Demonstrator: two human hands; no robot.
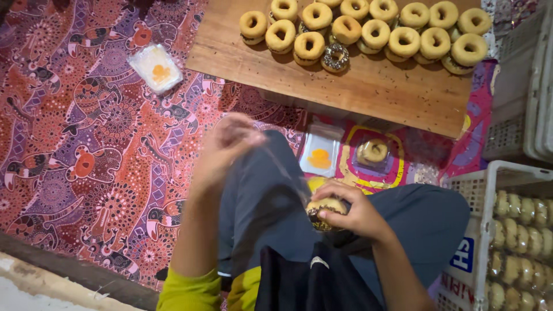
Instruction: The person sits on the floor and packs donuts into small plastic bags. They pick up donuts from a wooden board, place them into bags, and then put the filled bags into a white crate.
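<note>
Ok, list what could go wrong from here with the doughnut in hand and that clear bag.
1. The left hand holds up a thin clear bag that looks blurred; the sprinkled doughnut in the right hand could smear its topping on the bag's mouth.
2. The doughnut is pinched over the lap; it may drop onto the trousers or the patterned cloth.
3. The plain doughnuts are piled overlapping on the wooden board, so one could roll off.

- Right hand (357, 216) grips a sprinkled doughnut (325, 208) over the lap.
- Left hand (227, 144), blurred, pinches a clear plastic bag (276, 164).
- Wooden surface (368, 86) carries rows of plain doughnuts (374, 29).
- White crate (507, 242) at right holds bagged doughnuts.
</note>
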